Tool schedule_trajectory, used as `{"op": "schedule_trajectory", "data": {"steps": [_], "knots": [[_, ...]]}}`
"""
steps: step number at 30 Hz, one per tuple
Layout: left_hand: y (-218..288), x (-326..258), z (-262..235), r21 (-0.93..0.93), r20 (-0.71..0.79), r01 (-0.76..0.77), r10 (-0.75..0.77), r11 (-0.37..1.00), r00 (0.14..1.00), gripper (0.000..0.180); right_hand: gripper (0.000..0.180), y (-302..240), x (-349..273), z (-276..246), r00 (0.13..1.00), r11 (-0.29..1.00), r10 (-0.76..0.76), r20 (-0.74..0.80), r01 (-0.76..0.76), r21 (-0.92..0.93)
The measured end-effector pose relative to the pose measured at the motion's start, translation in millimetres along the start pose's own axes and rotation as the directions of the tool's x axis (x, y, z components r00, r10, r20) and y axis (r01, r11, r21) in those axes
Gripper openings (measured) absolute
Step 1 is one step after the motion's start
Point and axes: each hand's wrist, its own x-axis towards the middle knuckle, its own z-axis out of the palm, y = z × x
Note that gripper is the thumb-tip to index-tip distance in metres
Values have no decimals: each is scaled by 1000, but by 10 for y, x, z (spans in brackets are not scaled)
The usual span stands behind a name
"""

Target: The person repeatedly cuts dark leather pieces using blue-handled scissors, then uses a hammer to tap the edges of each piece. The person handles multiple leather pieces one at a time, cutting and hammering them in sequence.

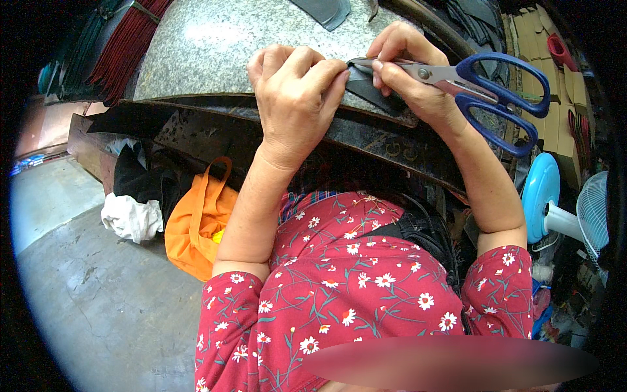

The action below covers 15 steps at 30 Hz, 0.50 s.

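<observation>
My left hand [294, 98] is closed, its thumb and index finger pinching the edge of a small black sheet piece [371, 93], which looks like leather. My right hand [418, 81] grips blue-handled scissors [486, 97] around the blades, and the handle loops stick out to the right, free of the fingers. The blade tips reach the black piece beside my left fingertips. Its folded part is mostly hidden by my fingers. Both hands are over the near edge of a speckled grey stone tabletop [202, 59]. Another dark cut piece [330, 14] lies farther back on it.
Dark red strips [127, 52] are bundled at the far left. An orange bag [196, 222] and a white cloth [130, 217] are below the table's left side. To the right stand a blue-and-white fan [545, 199] and stacked tan pieces [532, 49].
</observation>
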Motion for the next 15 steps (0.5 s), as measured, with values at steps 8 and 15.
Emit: {"op": "schedule_trajectory", "data": {"steps": [8, 15], "knots": [[28, -18, -22, 37, -40, 77, -75, 996, 996, 10, 7, -2, 75, 2, 989, 939, -141, 49, 150, -308], [-25, -5, -28, -43, -5, 11, -11, 999, 1000, 9, 5, -51, 44, -9, 997, 996, 83, 2, -83, 31]]}}
